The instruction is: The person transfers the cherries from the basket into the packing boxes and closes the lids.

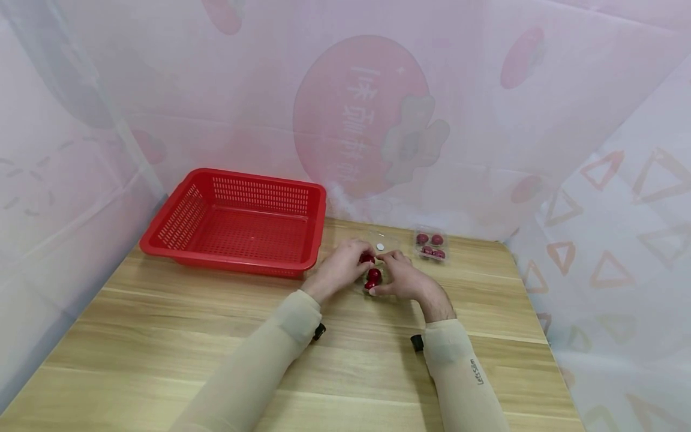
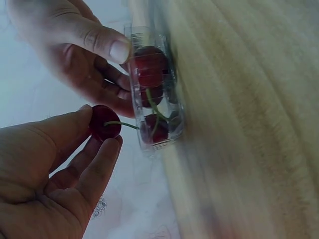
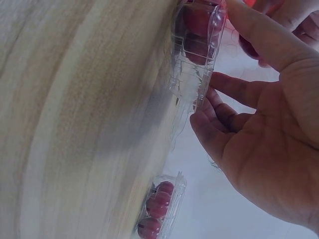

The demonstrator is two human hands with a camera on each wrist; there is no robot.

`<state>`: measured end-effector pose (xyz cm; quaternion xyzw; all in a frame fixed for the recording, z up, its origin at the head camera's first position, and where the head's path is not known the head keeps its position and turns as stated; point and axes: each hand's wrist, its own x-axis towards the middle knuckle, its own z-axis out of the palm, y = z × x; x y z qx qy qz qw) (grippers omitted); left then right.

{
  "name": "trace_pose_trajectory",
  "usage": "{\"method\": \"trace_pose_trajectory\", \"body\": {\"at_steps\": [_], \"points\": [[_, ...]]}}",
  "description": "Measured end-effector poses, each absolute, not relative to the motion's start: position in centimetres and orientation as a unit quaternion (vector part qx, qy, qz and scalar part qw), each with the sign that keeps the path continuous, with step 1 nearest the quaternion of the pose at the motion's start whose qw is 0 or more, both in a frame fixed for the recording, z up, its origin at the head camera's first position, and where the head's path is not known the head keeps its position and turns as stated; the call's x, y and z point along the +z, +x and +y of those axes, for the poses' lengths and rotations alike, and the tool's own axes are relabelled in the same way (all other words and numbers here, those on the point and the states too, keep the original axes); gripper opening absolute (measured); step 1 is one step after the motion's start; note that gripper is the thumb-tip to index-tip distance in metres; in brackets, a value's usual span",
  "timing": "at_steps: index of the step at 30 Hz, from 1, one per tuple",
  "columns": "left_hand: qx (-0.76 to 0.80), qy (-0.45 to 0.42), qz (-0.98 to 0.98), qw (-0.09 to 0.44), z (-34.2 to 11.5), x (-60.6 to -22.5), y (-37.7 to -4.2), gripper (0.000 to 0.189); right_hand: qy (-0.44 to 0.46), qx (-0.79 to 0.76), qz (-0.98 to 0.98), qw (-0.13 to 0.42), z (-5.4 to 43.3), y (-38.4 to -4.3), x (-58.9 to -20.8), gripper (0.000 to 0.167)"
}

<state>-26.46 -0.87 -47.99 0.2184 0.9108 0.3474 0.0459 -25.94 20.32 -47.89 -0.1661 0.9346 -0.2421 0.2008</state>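
Between thumb and fingertips, my left hand (image 1: 344,265) pinches a dark red cherry (image 2: 104,122) by its sides, its green stem pointing at a clear plastic box (image 2: 155,134). That box stands on the table with several cherries (image 1: 373,275) inside, some with green stems. My right hand (image 1: 403,277) steadies the box, thumb and fingers against its walls. In the right wrist view the fingertips (image 3: 202,119) touch the clear side. The pinched cherry is beside the box, outside its wall, in the left wrist view. My hands partly hide the box from the head view.
A second clear box (image 1: 430,245) holding several cherries stands to the right, near the wall. At the left back is a large red plastic basket (image 1: 232,262). A white round sticker (image 1: 380,246) shows behind my hands. A printed cloth (image 1: 464,180) closes off the wooden table's (image 1: 356,384) back.
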Motion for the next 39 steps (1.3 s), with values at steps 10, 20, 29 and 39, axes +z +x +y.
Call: {"method": "trace_pose_trajectory", "body": {"at_steps": [10,20,29,39], "points": [[0.348,0.225,0.909,0.048,-1.1,-48.4,-26.3,0.023,-0.17,-0.239,0.935,0.201,20.3,-25.9,-48.0,0.091],[0.328,0.228,0.915,0.045,-1.8,-48.1,-26.5,0.024,-0.157,-0.243,0.935,0.204,20.3,-25.9,-48.0,0.093],[0.3,0.252,0.919,0.043,-2.7,-48.0,-25.2,0.031,-0.18,-0.237,0.932,0.206,20.6,-25.7,-47.9,0.093],[0.233,0.323,0.917,0.001,-4.7,-48.5,-22.8,0.031,-0.21,-0.22,0.93,0.208,21.3,-25.6,-47.9,0.096]]}}
